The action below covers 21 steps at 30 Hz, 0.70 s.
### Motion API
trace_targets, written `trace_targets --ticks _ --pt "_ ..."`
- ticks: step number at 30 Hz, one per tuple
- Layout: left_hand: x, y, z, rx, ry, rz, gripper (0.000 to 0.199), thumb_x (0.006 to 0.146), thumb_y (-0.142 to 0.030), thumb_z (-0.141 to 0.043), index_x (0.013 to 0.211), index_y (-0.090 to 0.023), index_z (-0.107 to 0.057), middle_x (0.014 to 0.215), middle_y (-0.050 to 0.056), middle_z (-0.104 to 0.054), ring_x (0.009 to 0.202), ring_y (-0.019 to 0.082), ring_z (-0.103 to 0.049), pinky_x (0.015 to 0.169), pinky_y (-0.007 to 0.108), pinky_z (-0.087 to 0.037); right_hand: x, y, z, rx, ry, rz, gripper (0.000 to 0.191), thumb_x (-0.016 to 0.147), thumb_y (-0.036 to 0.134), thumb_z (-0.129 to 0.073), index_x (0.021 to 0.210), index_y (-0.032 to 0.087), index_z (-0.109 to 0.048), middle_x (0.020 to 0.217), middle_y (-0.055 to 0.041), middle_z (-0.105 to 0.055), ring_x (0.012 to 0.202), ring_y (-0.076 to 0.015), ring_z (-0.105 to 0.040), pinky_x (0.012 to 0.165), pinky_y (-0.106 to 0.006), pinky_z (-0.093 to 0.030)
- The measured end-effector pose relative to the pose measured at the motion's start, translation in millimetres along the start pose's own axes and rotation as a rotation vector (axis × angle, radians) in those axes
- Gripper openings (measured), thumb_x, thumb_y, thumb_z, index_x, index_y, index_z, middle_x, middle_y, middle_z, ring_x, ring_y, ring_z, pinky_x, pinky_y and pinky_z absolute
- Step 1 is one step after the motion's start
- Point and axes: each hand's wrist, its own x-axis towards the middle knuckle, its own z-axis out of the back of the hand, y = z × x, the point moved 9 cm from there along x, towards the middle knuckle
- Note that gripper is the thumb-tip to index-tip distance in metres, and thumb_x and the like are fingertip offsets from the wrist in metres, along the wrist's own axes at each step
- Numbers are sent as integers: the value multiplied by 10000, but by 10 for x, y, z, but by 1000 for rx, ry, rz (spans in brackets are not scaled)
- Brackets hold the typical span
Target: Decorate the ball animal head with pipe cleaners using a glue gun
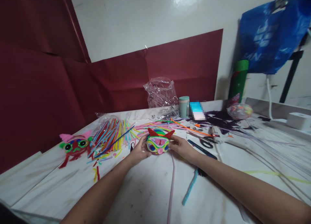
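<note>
Between my two hands is a small round animal head (158,143) made of colourful pipe cleaners, with red pointed ears and a pink nose. My left hand (139,152) wraps its left side, and my right hand (181,147) holds its right side near the ear. Below it a pale purple pipe cleaner (172,188) runs down the table toward me. A short blue pipe cleaner (190,186) lies near my right forearm. Off to the left sits a finished-looking pipe-cleaner creature (76,145) with big black eyes and pink ears.
Bundles of coloured pipe cleaners (110,133) lie left of centre, with cut scraps around. Black-handled scissors (207,142), a dark blue cutter-like tool (202,149) and a glue gun with its cable lie right. Behind stand a clear plastic bag (162,93), a mint cup (184,107) and a phone (197,111).
</note>
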Motion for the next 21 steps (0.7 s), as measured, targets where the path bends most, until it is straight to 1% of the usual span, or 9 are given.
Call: trace_targets --ticks 2,4,7,10,12,15,19,21 --pt "3 -14 -48 -33 24 -17 936 501 -224 -802 1308 -228 -328 1284 120 -476 1167 270 -485 922 354 -422 -4 45 -20 -6 17 32 388 691 299 -650 1061 188 -609 952 -38 -673 795 -179 -613 740 -311 -495" --pt "9 9 -39 -36 -1 -6 932 519 -246 -804 1315 -223 -318 1286 127 -477 1185 277 -473 959 385 -405 -11 75 -19 -26 19 51 408 700 295 -643 1094 196 -600 1017 -45 -663 817 -184 -611 742 -310 -496" --pt "11 40 -12 -34 -34 12 907 545 -262 -794 1316 -226 -318 1315 131 -462 1199 279 -466 977 395 -398 -20 69 -5 -64 11 39 458 699 276 -647 1143 191 -578 1010 -56 -671 823 -197 -612 734 -319 -498" --pt "13 38 -22 -30 -17 23 937 524 -252 -803 1323 -228 -315 1344 130 -445 1223 290 -441 996 397 -384 -22 81 -28 -80 39 67 457 709 267 -640 1156 198 -574 1011 -50 -672 841 -203 -613 763 -329 -495" --pt "20 19 -23 -9 -11 19 868 561 -279 -782 1310 -220 -348 1357 123 -437 1256 285 -403 1025 387 -356 -22 101 -48 -93 63 98 442 725 257 -621 1161 212 -572 1057 -42 -658 850 -197 -612 777 -326 -492" --pt "35 9 3 30 -44 14 711 660 -331 -708 1285 -213 -392 1359 109 -444 1283 262 -370 1055 369 -322 -22 113 -53 -144 72 114 449 735 235 -604 1181 208 -559 1077 -44 -649 861 -196 -604 777 -319 -489" --pt "43 34 2 42 -68 13 650 686 -304 -679 1267 -208 -402 1341 111 -469 1268 255 -395 1053 378 -329 -26 130 -34 -181 57 121 464 730 226 -612 1189 180 -555 1032 -61 -658 878 -205 -597 764 -311 -488" --pt "38 27 -7 56 -76 -2 623 693 -294 -671 1248 -200 -403 1343 117 -464 1267 248 -396 1050 372 -333 -29 142 -29 -184 49 121 464 724 224 -616 1182 173 -561 1049 -67 -653 888 -207 -593 770 -312 -486"
